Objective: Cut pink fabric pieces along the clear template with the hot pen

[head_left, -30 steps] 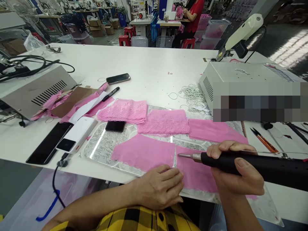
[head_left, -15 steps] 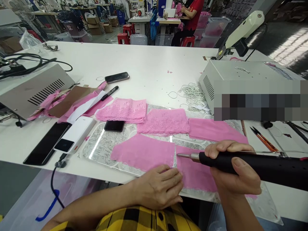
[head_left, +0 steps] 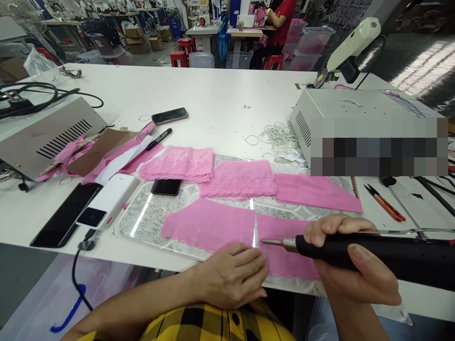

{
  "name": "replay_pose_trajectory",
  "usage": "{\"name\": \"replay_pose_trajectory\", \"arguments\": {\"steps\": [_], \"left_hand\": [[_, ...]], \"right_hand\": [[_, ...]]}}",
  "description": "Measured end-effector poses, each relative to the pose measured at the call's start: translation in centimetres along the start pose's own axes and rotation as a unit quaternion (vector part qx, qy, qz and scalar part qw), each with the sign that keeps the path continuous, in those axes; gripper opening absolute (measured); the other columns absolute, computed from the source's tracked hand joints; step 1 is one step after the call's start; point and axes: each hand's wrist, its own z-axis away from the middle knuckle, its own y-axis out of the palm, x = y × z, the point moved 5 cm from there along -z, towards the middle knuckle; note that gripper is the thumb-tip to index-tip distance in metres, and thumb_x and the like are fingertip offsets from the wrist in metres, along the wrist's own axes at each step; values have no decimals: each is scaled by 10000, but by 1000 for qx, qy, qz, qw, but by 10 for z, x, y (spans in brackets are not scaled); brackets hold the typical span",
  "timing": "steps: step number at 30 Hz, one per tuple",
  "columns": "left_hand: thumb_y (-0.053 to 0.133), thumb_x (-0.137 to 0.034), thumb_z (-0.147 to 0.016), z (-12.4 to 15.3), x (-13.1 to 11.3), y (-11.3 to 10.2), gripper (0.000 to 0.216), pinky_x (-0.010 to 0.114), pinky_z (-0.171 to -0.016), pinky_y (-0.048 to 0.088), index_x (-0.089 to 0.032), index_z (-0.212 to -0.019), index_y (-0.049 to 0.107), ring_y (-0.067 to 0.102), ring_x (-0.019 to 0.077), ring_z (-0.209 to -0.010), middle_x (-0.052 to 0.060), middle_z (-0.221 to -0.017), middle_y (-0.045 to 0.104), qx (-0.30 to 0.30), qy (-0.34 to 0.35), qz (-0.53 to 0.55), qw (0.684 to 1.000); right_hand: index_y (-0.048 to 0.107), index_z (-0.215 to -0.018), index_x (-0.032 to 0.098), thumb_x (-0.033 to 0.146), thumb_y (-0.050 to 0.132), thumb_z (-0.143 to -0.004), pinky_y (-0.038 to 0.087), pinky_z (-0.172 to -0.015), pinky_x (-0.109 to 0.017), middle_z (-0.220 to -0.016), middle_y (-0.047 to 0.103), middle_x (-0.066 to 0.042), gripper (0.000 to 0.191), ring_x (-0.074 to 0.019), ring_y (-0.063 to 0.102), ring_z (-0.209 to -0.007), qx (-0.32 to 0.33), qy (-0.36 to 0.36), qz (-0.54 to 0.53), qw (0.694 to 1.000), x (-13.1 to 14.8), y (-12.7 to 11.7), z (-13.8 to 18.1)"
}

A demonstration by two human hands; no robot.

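Note:
Two flat pink fabric pieces lie side by side, a left piece (head_left: 209,225) and a right piece (head_left: 284,265), with a narrow gap between them. My right hand (head_left: 355,265) grips a black handheld tool (head_left: 387,258) with a thin metal tip. That tip is over the left edge of the right piece; contact cannot be made out. Close to the tip, my left hand (head_left: 234,274) rests at the near edges of both pieces, its fingers curled together and their ends hidden. Farther back sit two lacy pink stacks (head_left: 177,163) (head_left: 238,179) and a plain pink piece (head_left: 316,193).
A clear plastic-covered board (head_left: 142,213) lies under the fabric. Left are a white power bank (head_left: 110,201), phones and a marker (head_left: 159,139). At right are a grey box (head_left: 337,109), white elastic cord (head_left: 282,142) and orange-handled tweezers (head_left: 386,203). Someone in red sits far back.
My right hand has brought the tool and its tip slightly nearer to me along the fabric edge. The left hand stays at the pieces' near edges. The whole view has shifted slightly.

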Motion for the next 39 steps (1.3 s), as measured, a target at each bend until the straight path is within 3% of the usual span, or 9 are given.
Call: {"name": "replay_pose_trajectory", "arguments": {"steps": [13,18,22,25,39], "left_hand": [[548,-305,-960,0,0,1,305,335,-810,526,-37,-1070,644,651,220,-994,154,-1024,711,15,0,13,1000],[546,-315,-962,-2,2,-3,286,336,-854,521,-73,-1078,644,649,213,-1014,151,-1057,713,23,-24,-2,999],[540,-295,-959,-7,15,-5,278,390,-941,501,-92,-1122,639,617,263,-1143,156,-1174,687,3,-103,-42,994],[536,-336,-962,-10,26,2,335,455,-979,488,-102,-1187,616,563,318,-1241,165,-1288,630,35,-154,-64,985],[511,-385,-970,-7,35,13,387,524,-1047,420,-120,-1244,584,524,343,-1282,156,-1354,584,54,-176,-60,981]], "right_hand": [[609,-798,194,261,630,-717,497,-492,-310,-709,570,10,107,-123,552,-527,7,-1,5,1000,-3,0,10],[604,-746,194,255,592,-636,462,-449,-305,-673,560,21,127,-121,518,-475,-57,-28,13,998,3,-13,2],[577,-676,201,246,533,-568,440,-434,-321,-654,552,24,125,-137,509,-453,-142,-95,70,983,12,-32,-8],[560,-669,202,240,512,-549,438,-445,-328,-654,541,22,135,-140,507,-459,-174,-113,87,974,12,-37,-12],[541,-694,205,249,535,-548,431,-462,-309,-666,522,38,153,-121,495,-475,-176,-69,64,980,1,-33,-13]]}}
